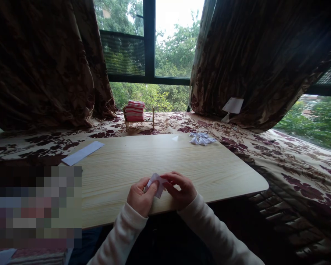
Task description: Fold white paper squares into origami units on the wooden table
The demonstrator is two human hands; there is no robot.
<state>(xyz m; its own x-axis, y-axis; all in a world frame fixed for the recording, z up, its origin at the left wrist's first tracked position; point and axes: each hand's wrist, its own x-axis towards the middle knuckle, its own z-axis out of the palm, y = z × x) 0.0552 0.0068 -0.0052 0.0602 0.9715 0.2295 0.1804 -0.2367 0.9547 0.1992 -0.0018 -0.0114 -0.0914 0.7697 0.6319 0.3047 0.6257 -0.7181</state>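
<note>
A small piece of white paper (157, 181), partly folded, is held between both hands just above the front edge of the table. My left hand (142, 195) is closed on it, the thumb pressing across its face. The fingers of my right hand (181, 187) pinch its right side near the upper corner. Part of the paper is hidden behind the left thumb and fingers.
Several folded white paper pieces (202, 138) lie at the table's back right, with a single small one (175, 138) left of them. A white paper strip (83, 153) lies back left on the wooden table (121, 173). Beyond stand a rack of folded pink cloths (135, 111) and a lamp (233, 105).
</note>
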